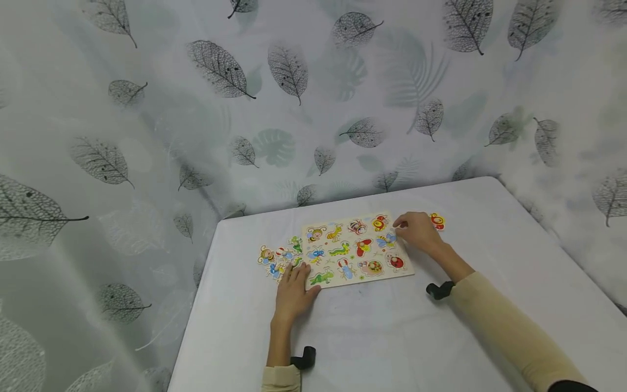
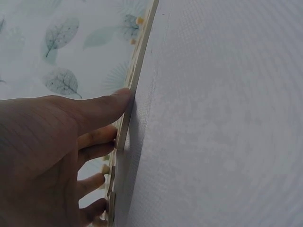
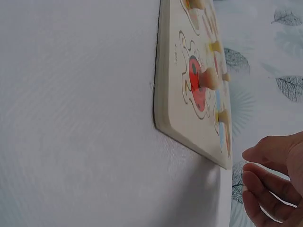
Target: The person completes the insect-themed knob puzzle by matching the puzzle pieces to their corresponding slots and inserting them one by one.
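Note:
A wooden peg puzzle board [image 1: 360, 280] with colourful insect pictures lies on the table. My left hand [image 1: 293, 296] rests at its lower left corner, fingers extended; in the left wrist view the thumb [image 2: 106, 106] touches the board's edge. Under and beyond those fingers are loose insect pieces, among them a bee piece [image 1: 266, 255]. At the board's right side, my right hand [image 1: 420, 231] is beside the dragonfly [image 1: 387, 241]. Its fingers [image 3: 260, 187] bend loosely with nothing visible between them and the thumb. A knobbed ladybird piece [image 3: 196, 85] sits in the board.
A red and yellow piece [image 1: 437, 221] lies on the table just beyond my right hand. White cloth covers the table [image 1: 372, 343]. Leaf-patterned curtains [image 1: 313, 125] hang behind and at the sides. A dark strap-on device [image 1: 305, 358] is at the left wrist.

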A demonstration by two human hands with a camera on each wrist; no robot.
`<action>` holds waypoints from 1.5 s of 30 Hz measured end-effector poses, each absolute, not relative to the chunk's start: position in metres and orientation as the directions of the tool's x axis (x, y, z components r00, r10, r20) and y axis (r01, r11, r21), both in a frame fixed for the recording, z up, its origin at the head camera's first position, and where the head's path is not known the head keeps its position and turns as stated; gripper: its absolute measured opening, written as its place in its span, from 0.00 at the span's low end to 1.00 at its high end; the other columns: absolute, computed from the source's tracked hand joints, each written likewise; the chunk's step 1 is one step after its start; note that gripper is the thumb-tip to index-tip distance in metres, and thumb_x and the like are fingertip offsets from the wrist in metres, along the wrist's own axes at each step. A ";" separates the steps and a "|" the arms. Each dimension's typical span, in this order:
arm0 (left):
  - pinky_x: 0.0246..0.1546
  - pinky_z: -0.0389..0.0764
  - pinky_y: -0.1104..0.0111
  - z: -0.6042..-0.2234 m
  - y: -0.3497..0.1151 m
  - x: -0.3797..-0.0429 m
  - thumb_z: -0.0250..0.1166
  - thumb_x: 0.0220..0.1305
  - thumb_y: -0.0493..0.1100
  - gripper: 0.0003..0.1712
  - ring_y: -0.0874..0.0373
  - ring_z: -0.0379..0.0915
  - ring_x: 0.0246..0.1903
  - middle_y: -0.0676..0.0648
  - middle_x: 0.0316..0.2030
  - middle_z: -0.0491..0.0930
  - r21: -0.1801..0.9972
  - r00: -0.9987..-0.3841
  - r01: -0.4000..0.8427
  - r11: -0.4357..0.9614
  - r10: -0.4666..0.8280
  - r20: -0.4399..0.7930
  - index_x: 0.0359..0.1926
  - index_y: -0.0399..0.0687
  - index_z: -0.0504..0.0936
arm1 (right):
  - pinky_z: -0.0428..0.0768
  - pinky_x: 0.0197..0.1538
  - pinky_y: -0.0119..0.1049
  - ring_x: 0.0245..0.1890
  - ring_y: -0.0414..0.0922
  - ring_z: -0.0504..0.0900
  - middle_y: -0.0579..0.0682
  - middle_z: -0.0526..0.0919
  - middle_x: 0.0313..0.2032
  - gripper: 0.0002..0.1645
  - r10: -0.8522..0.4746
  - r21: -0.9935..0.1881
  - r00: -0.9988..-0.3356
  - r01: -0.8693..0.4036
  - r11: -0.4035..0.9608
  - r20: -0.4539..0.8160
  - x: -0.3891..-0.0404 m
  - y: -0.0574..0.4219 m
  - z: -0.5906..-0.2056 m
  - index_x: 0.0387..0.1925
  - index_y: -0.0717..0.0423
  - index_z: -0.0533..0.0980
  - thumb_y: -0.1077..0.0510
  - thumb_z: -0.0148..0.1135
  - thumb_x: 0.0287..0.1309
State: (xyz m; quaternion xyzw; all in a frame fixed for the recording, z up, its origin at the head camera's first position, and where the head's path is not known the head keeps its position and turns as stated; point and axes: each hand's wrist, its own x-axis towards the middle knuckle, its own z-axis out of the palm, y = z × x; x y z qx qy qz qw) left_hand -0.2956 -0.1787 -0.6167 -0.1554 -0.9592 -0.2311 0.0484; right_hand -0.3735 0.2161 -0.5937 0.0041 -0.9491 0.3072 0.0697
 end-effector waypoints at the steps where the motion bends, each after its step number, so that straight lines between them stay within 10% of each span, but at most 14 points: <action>1: 0.76 0.56 0.40 -0.617 -0.179 -0.295 0.72 0.65 0.53 0.39 0.33 0.53 0.77 0.39 0.73 0.70 0.432 -0.946 0.324 0.842 0.275 0.172 0.71 0.40 0.74 | 0.83 0.43 0.48 0.44 0.54 0.82 0.59 0.87 0.44 0.10 0.041 -0.582 -0.990 -0.047 0.812 0.138 -0.373 0.219 -0.594 0.42 0.59 0.88 0.62 0.67 0.62; 28: 0.75 0.58 0.40 -0.608 -0.179 -0.293 0.73 0.65 0.51 0.38 0.33 0.54 0.77 0.39 0.73 0.71 0.432 -0.951 0.310 0.847 0.273 0.148 0.71 0.40 0.75 | 0.82 0.32 0.58 0.30 0.65 0.86 0.69 0.88 0.36 0.19 0.312 -0.518 -0.916 0.144 0.843 0.252 -0.359 0.290 -0.593 0.42 0.72 0.85 0.58 0.65 0.57; 45: 0.73 0.60 0.37 -0.612 -0.179 -0.295 0.72 0.65 0.52 0.38 0.33 0.54 0.76 0.39 0.72 0.71 0.443 -0.947 0.320 0.837 0.274 0.166 0.71 0.41 0.75 | 0.74 0.21 0.45 0.19 0.52 0.79 0.56 0.84 0.17 0.14 0.312 -0.502 -0.924 0.167 0.848 0.219 -0.370 0.299 -0.600 0.22 0.68 0.86 0.58 0.69 0.53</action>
